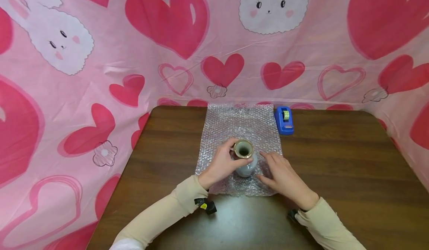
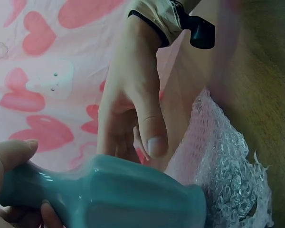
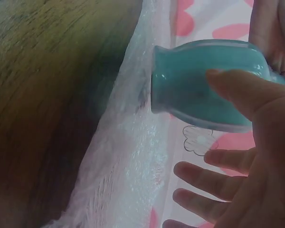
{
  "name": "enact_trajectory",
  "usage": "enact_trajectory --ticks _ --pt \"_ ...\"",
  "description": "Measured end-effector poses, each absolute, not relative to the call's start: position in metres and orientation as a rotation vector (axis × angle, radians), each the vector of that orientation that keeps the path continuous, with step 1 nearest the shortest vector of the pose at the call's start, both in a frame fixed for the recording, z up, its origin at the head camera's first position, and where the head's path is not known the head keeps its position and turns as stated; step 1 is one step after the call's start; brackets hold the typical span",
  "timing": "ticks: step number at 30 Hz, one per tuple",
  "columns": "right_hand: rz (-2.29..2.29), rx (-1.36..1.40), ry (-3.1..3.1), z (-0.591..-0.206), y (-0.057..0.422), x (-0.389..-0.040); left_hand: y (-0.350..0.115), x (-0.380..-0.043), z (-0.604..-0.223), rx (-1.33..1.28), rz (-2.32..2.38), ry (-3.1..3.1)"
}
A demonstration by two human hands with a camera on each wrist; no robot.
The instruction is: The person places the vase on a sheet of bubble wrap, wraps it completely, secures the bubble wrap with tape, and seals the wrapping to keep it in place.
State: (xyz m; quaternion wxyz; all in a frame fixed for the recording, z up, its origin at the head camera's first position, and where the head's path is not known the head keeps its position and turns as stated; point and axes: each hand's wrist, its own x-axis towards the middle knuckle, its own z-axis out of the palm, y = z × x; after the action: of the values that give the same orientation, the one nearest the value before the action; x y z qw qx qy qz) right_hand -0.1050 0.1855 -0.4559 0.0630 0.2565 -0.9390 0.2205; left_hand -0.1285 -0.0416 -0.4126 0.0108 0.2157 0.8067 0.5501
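A pale blue-green glazed vase (image 1: 247, 169) with a brownish rim stands on a sheet of bubble wrap (image 1: 214, 130). My left hand (image 1: 222, 164) grips it round the narrow neck, thumb on the near side. In the left wrist view the faceted body of the vase (image 2: 133, 194) widens below the neck, and its foot meets the wrap. To the right of the vase is my right hand (image 1: 285, 173), fingers spread and holding nothing. The right wrist view has its thumb in front of the vase (image 3: 194, 61); whether they touch I cannot tell.
A blue tape dispenser (image 1: 285, 121) with a roll of tape sits at the wrap's far right corner. The brown wooden table (image 1: 335, 160) extends to both sides. Behind it hangs a pink cloth (image 1: 140, 48) printed with hearts and rabbits.
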Motion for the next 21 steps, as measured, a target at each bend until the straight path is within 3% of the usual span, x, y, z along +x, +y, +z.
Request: enact_trajectory --ticks 21 --pt "0.917 0.864 -2.852 -0.4581 0.1795 -0.1053 -0.0475 -0.1281 -0.4197 0.555 1.88 2.294"
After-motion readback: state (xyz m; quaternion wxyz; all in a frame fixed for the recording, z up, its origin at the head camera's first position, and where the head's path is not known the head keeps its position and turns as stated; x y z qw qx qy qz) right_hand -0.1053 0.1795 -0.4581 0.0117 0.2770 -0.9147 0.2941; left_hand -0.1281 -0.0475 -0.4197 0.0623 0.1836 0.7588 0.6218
